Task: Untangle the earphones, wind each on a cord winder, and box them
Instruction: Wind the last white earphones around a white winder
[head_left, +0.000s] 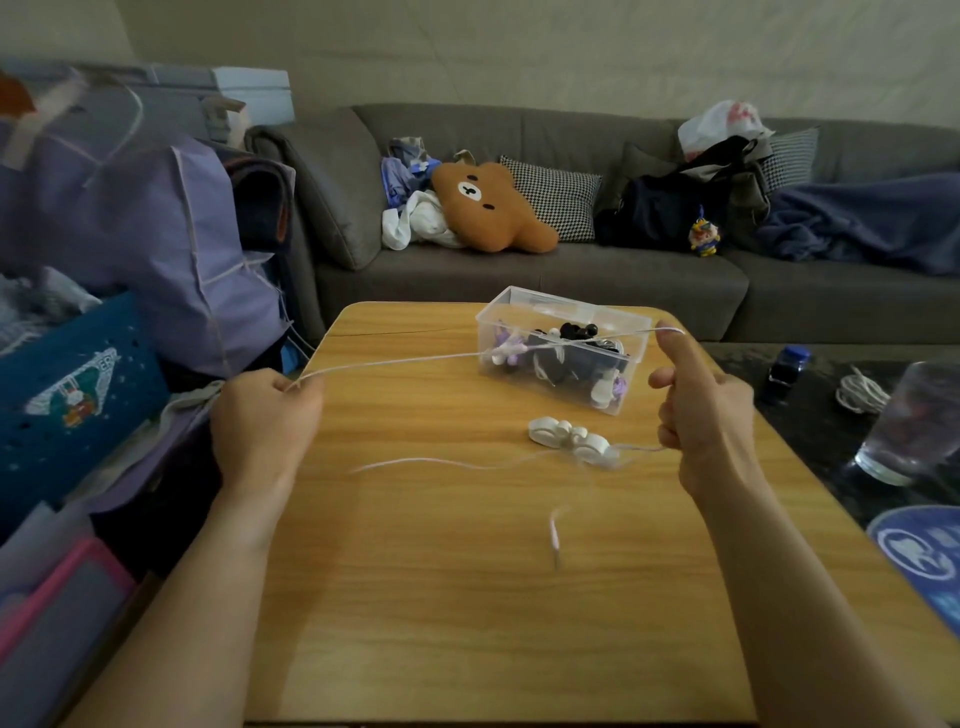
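A thin white earphone cord stretches taut above the wooden table. My left hand pinches its left end near the table's left edge. My right hand grips the cord's other part, which runs over the raised index finger. More of the cord trails loose on the table, with its plug end near the middle. A white cord winder lies just left of my right hand. A clear plastic box behind it holds several wound earphones, black, white and purple.
A grey sofa with a bear cushion, bags and a blanket stands behind the table. Bags and boxes pile up on the left. On the dark surface to the right are a glass, a small bottle and a coiled cable.
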